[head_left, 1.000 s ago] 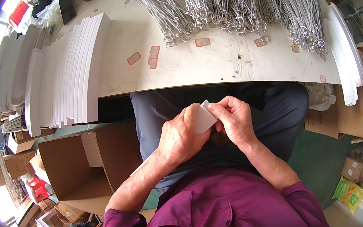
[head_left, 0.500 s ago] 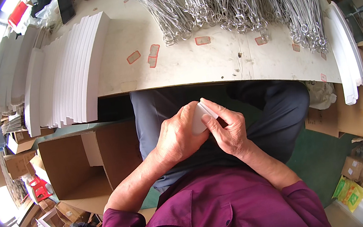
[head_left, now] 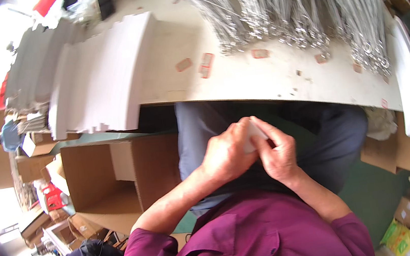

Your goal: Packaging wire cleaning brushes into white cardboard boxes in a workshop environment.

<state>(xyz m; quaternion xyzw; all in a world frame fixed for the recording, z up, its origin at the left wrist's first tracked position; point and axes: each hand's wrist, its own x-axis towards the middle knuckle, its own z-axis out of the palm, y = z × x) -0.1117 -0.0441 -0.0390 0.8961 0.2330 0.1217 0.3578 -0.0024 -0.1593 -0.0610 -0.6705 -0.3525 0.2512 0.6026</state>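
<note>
Above my lap, my left hand point(head_left: 231, 150) and my right hand point(head_left: 278, 154) come together around a white piece of card point(head_left: 256, 133), which looks like the end of a slim white box. The left fingers wrap its side, and the right thumb and fingers pinch its other edge. Most of the card is hidden by my hands, and motion blurs it. Beyond them, the table point(head_left: 174, 85) carries a row of long narrow white boxes point(head_left: 99, 79) at its left.
Bundles of thin metal rods point(head_left: 278, 11) with ring ends lie on the table's far right. More white strips point(head_left: 408, 77) hang at its right edge. A cardboard box point(head_left: 156, 170), opening visible, stands left of my legs. A red stool point(head_left: 53, 196) is further left.
The whole view has shifted, so the table and boxes appear further right and slightly turned. Both hands still grip the white card, now more covered by the fingers.
</note>
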